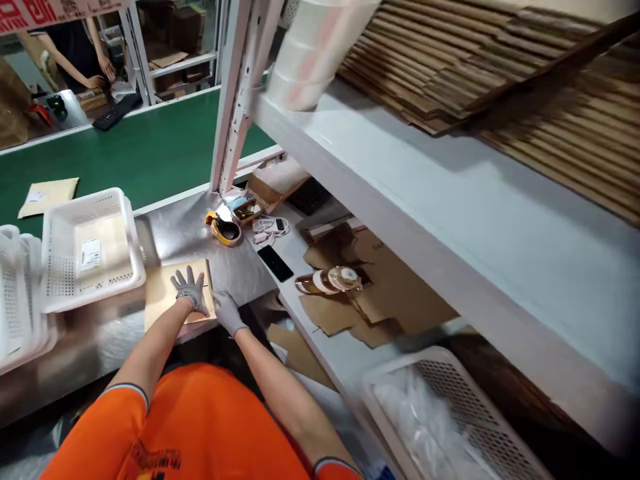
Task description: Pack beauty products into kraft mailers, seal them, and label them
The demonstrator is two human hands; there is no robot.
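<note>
A tan kraft envelope [163, 293] lies on the metal table [120, 333] in front of me. My left hand [191, 291], in a grey glove, presses flat on it with the fingers spread. At the envelope's right edge is my right hand [229, 313], also gloved in grey, its fingers closed on the edge and partly hidden. Left of the envelope stands a white plastic basket [133, 257] with another labelled envelope [103, 247] inside. Beyond my hands sits a yellow tape dispenser [223, 230].
A phone [275, 263], a bottle [325, 281] and flattened cardboard [390, 280] lie to the right. A shelf [450, 193] with stacked cardboard overhangs that side. Behind the table runs a green conveyor belt [145, 147], with a co-worker's hands [100, 73] beyond. More baskets [23, 300] stand left.
</note>
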